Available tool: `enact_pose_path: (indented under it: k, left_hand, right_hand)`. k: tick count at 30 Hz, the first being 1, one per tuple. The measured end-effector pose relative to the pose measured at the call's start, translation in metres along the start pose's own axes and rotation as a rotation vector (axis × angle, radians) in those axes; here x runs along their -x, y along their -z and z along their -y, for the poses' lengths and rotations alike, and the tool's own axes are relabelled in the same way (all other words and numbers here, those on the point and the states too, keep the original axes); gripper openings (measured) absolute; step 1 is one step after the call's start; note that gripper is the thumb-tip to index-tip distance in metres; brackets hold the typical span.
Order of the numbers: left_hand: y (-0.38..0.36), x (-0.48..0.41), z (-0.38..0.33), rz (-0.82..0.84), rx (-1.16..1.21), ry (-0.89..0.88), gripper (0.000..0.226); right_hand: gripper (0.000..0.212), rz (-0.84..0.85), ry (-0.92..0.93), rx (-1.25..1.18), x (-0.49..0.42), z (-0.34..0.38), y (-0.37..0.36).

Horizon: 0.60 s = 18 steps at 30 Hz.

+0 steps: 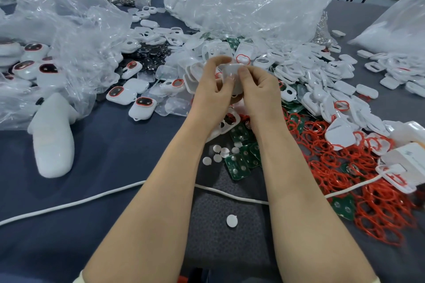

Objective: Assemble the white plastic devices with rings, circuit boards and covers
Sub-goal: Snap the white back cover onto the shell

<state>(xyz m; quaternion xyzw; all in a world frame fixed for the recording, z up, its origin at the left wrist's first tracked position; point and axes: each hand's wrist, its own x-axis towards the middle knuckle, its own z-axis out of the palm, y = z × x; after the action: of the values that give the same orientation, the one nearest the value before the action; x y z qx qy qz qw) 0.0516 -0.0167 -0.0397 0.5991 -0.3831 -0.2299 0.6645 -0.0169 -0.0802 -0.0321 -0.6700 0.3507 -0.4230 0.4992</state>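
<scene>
Shell: I hold one white shell [231, 71] up between both hands at the table's middle, lifted off the heap.
Left hand [212, 92]: fingers curled round the shell's left edge, thumb tucked on its near face.
Right hand [258, 89]: thumb and forefinger pinch the right edge, thumb pad flat on top.
Step, as I judge it: seating a part into the shell. My fingers hide whether a ring or board is already inside.
Doing it well: press evenly round the rim with both thumbs, never one corner alone, with the shell level.
Supplies from my hands: red rings [345, 167] at 4 o'clock, green circuit boards [241, 163] at 6, clear covers [170, 105] and finished devices [142, 104] at 9.
Risk: a pinched ring or a tilted board stops the cover closing.
</scene>
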Motion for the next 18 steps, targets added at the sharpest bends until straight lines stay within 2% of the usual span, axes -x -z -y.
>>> enact_pose_path:
  k: [2, 4, 7, 9, 10, 11, 13, 15, 18]
  left_hand:
    - [0.000, -0.002, 0.001, -0.058, -0.030, 0.038, 0.029]
    - [0.004, -0.003, 0.000, -0.133, -0.009, 0.090, 0.031]
    - [0.010, -0.004, -0.005, -0.136, 0.215, 0.163, 0.039]
    - [0.010, -0.006, -0.005, -0.164, 0.347, 0.197, 0.026]
    - [0.011, -0.007, -0.005, -0.179, 0.389, 0.211, 0.015]
    - [0.011, -0.007, -0.004, -0.184, 0.418, 0.218, 0.015]
    - [0.011, -0.008, -0.003, -0.186, 0.430, 0.203, 0.028]
    - [0.010, -0.009, -0.002, -0.176, 0.366, 0.183, 0.032]
    - [0.008, -0.010, 0.000, -0.160, 0.263, 0.173, 0.025]
  right_hand:
    - [0.018, -0.086, 0.063, 0.015, -0.001, -0.002, -0.002]
    - [0.019, -0.101, 0.131, -0.027, -0.001, -0.001, 0.000]
    - [0.014, 0.100, 0.160, 0.038, -0.002, -0.001, 0.002]
    - [0.020, 0.245, 0.171, 0.079, 0.000, 0.000, 0.001]
    - [0.025, 0.270, 0.154, 0.054, 0.000, 0.000, 0.000]
    - [0.028, 0.263, 0.107, 0.007, 0.001, 0.002, 0.000]
    - [0.032, 0.214, -0.008, -0.121, 0.002, 0.004, 0.002]
    - [0.033, 0.176, -0.070, -0.202, 0.000, 0.004, 0.003]
    - [0.026, 0.144, -0.115, -0.236, 0.000, 0.005, 0.002]
